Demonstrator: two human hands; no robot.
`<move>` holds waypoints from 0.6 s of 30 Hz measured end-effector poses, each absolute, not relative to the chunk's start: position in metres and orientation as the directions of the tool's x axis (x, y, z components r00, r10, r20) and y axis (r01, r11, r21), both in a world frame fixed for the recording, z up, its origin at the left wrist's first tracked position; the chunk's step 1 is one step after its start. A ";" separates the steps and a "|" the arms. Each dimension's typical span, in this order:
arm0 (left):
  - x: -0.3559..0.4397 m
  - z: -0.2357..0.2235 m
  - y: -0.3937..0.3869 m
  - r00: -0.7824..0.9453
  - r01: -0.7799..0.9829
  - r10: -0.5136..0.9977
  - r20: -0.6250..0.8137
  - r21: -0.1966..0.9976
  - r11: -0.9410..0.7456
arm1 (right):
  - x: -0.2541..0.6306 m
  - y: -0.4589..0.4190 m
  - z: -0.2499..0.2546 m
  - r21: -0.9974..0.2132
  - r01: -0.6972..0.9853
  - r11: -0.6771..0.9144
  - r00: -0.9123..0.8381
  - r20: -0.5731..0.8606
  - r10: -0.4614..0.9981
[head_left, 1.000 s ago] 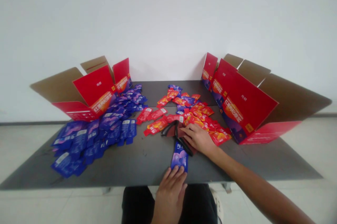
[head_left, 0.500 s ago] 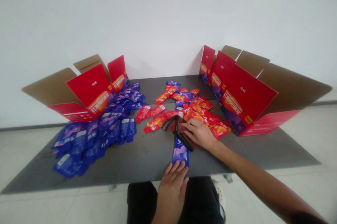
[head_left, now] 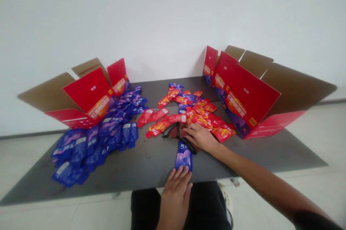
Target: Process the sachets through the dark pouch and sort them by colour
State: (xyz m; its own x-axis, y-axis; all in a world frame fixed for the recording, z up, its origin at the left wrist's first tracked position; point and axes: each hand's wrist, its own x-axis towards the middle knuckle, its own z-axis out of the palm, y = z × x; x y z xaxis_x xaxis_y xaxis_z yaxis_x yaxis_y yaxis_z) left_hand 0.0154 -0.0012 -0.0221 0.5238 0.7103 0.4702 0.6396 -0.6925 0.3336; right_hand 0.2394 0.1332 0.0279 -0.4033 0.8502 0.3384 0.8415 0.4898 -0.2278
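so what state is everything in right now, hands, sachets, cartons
left hand: open, fingertips on blue sachet
blue sachet: flat on table
right hand: open, resting on cloth
dark red cloth: crumpled
red sachets: loose, scattered
blue sachets: loose, heaped
two red cartons: flaps open

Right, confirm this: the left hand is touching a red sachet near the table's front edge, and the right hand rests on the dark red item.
Wrong on one point: the sachet at the left hand is blue, not red, as the head view shows. The right hand does rest on the dark red item.
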 end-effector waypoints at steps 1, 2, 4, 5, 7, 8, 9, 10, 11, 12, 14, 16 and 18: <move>0.015 -0.022 -0.001 0.525 0.640 0.709 0.470 0.331 -0.694 | 0.239 0.131 0.031 -0.227 0.842 0.490 -0.400 0.347 0.848; 0.015 -0.022 -0.002 0.526 0.638 0.707 0.473 0.329 -0.696 | 0.236 0.125 0.034 -0.233 0.839 0.492 -0.395 0.361 0.845; 0.016 -0.021 -0.002 0.525 0.633 0.708 0.473 0.339 -0.696 | 0.226 0.103 0.036 -0.267 0.813 0.517 -0.403 0.383 0.831; 0.016 -0.020 -0.003 0.517 0.632 0.717 0.468 0.357 -0.688 | 0.219 0.089 0.036 -0.291 0.786 0.546 -0.428 0.381 0.820; 0.017 -0.019 -0.003 0.489 0.632 0.748 0.449 0.408 -0.658 | 0.208 0.065 0.032 -0.346 0.717 0.605 -0.493 0.361 0.791; 0.017 -0.019 -0.003 0.476 0.634 0.761 0.441 0.427 -0.645 | 0.204 0.058 0.029 -0.372 0.689 0.622 -0.519 0.347 0.781; 0.017 -0.019 -0.003 0.474 0.636 0.765 0.437 0.431 -0.640 | 0.202 0.055 0.025 -0.396 0.670 0.628 -0.526 0.343 0.778; 0.017 -0.019 -0.003 0.481 0.637 0.758 0.441 0.418 -0.647 | 0.203 0.058 0.021 -0.413 0.668 0.620 -0.514 0.347 0.785; 0.017 -0.019 -0.003 0.494 0.638 0.745 0.448 0.395 -0.661 | 0.206 0.065 0.018 -0.417 0.678 0.605 -0.490 0.356 0.796; 0.016 -0.019 -0.002 0.511 0.638 0.729 0.455 0.368 -0.676 | 0.210 0.077 0.015 -0.405 0.702 0.586 -0.466 0.361 0.808; 0.015 -0.019 -0.001 0.531 0.640 0.711 0.461 0.332 -0.694 | 0.223 0.105 0.014 -0.346 0.764 0.545 -0.425 0.366 0.828; 0.014 -0.019 -0.001 0.536 0.641 0.707 0.461 0.324 -0.696 | 0.234 0.127 0.019 -0.292 0.811 0.507 -0.395 0.367 0.842; 0.014 -0.020 -0.001 0.532 0.640 0.708 0.464 0.327 -0.695 | 0.239 0.133 0.028 -0.274 0.829 0.487 -0.374 0.376 0.848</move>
